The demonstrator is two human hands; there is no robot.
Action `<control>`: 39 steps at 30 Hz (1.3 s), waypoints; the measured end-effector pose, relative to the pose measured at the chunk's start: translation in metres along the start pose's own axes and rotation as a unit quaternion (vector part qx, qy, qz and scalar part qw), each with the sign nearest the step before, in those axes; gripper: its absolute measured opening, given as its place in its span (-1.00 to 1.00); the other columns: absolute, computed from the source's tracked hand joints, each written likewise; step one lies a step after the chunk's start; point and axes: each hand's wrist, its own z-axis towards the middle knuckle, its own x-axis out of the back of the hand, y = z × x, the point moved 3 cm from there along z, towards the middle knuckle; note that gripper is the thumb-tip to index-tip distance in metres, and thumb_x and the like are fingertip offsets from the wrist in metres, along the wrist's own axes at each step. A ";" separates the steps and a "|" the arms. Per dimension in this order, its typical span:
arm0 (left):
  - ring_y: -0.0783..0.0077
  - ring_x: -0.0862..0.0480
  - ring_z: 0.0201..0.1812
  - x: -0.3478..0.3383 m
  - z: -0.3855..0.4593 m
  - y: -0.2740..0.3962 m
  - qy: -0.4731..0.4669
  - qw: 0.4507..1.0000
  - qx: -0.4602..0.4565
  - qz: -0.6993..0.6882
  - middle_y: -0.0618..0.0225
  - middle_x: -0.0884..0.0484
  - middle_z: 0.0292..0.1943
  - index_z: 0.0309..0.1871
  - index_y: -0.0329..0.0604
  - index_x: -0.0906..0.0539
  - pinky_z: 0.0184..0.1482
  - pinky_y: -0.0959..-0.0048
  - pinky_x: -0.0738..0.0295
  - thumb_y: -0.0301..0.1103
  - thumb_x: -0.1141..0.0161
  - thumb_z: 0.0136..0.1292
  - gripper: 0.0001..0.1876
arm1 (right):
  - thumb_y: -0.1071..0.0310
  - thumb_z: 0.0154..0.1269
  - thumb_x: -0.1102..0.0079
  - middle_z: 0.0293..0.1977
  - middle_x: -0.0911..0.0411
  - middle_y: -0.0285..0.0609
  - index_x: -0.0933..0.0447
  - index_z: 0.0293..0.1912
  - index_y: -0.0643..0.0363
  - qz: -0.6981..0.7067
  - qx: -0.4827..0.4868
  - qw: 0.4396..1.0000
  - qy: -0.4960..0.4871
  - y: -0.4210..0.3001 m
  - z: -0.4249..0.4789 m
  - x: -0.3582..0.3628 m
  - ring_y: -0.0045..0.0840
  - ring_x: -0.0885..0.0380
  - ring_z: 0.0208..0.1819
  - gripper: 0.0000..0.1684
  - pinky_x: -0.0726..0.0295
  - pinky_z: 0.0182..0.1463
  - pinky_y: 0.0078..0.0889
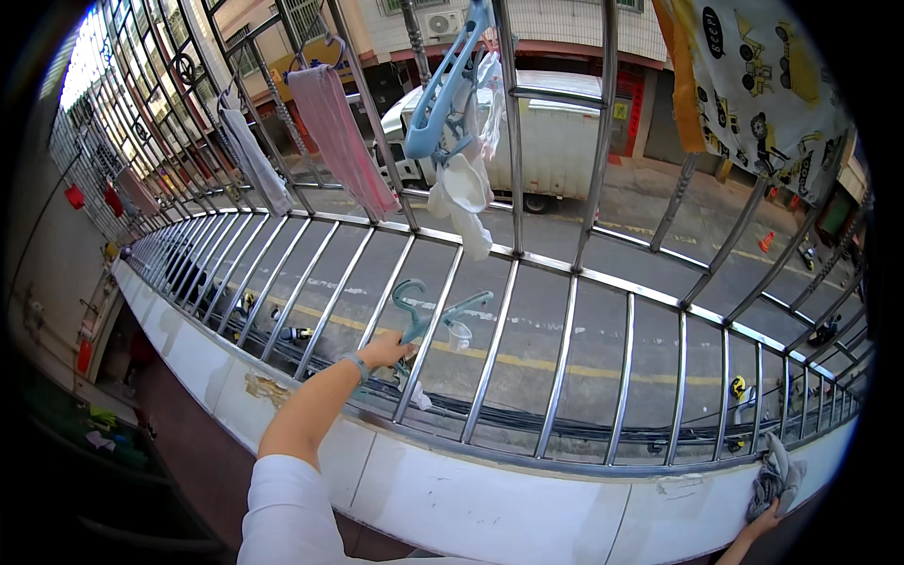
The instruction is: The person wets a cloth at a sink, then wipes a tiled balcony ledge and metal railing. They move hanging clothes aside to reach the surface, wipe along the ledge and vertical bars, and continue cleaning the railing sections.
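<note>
My left hand (385,349) reaches out over the tiled ledge and grips a teal plastic clip hanger (418,323) just below its hook, close to the steel bars. Small pale items (460,335) hang from this hanger's clips. At the lower right, my right hand (764,521) holds a bundle of grey cloth (777,479) at the ledge. Above, a light blue clip hanger (441,92) with white items (462,191) hangs at the bars. To its left hang a pink towel (342,141) and a whitish cloth (256,159).
A steel window cage (522,254) surrounds the white tiled ledge (494,494), whose surface is chipped in places. A cloth printed with construction vehicles (763,85) hangs at the upper right. Below lie cables (565,427) and a street with a white truck (558,148).
</note>
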 end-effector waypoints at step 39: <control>0.63 -0.35 -0.80 0.058 -0.393 0.224 0.139 0.933 -0.087 -0.320 0.26 -0.50 -0.52 -0.24 -0.34 -0.45 -0.81 0.70 -0.20 -0.53 -0.03 0.06 -0.83 | 0.51 0.04 -0.14 0.02 -0.41 0.04 -0.29 0.10 0.38 0.222 -0.075 0.967 -0.102 -0.030 -0.040 0.016 -0.22 -0.39 0.03 -0.43 -0.30 0.12 -0.37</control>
